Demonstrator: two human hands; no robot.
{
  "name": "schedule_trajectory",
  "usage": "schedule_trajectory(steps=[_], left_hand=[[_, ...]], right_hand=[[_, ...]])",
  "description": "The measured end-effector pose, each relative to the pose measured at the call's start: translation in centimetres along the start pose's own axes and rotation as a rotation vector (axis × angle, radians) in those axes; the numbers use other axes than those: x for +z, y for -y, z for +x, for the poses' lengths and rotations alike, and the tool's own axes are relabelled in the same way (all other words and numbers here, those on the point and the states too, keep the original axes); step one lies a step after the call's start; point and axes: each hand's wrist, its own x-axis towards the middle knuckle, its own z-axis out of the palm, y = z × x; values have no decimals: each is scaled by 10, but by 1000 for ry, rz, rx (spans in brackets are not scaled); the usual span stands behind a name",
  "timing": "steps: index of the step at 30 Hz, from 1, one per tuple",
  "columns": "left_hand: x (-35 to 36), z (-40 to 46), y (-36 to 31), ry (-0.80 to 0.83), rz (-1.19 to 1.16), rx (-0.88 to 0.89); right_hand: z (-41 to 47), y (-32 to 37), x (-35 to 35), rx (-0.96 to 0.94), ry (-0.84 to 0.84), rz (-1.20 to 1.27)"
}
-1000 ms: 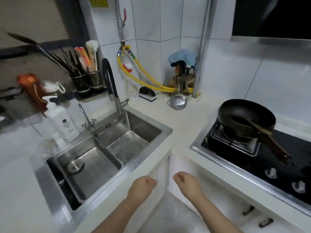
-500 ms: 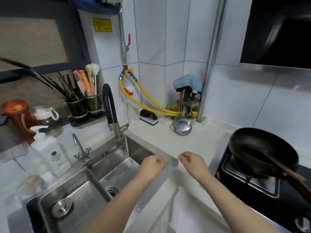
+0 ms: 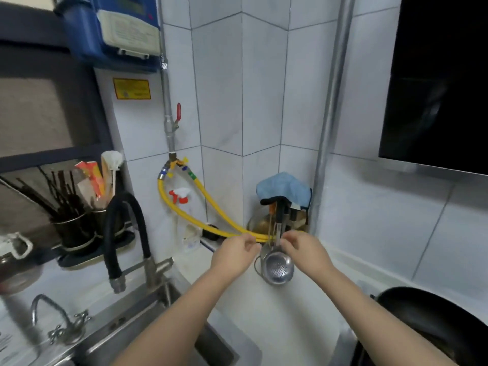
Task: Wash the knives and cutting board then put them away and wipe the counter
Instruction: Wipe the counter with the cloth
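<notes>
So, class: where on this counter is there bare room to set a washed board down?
Bare white counter lies between the sink and the frying pan, nearer than the strainer. The corner is crowded: utensil rack, yellow hoses, spray bottle.

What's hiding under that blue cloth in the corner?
The blue cloth is draped over the tops of dark utensil handles standing in a rack. A perforated metal ladle hangs below. The handles' top ends are covered, so I cannot tell which are knives.
</notes>
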Motion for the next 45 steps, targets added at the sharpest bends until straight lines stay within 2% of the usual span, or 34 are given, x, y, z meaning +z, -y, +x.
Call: schedule_trajectory(steps=[3, 7, 12, 17, 20, 24, 26, 30, 36, 42, 45], left_hand=[[2, 39, -12, -58, 133, 93], [-2, 90, -24, -121, 273, 236], [3, 149, -27, -88, 222, 208], [15, 201, -20, -23, -78, 50], [18, 230, -22, 16, -302, -126], [20, 257, -29, 22, -826, -347], [16, 260, -36, 6, -969, -370], [8, 259, -50, -43, -1075, -217], [-13, 264, -87, 14, -1072, 102], [-26, 253, -126, 204, -1104, 279], [-31, 233, -137, 316, -1133, 330]], right_hand=[[44, -14, -16, -62, -86, -96], [91, -23, -39, -49, -128, -217], [137, -34, -40, 0, -75, -298], [174, -34, -32, 13, 1, -312], [186, -35, -26, -11, 38, -322], [190, -45, -24, -32, 38, -317], [189, -49, -27, -36, 42, -323], [185, -53, -33, -49, 57, -340], [186, -48, -47, -9, 15, -252], [172, -37, -84, -86, -208, 80], [159, -27, -106, -146, -250, 218]])
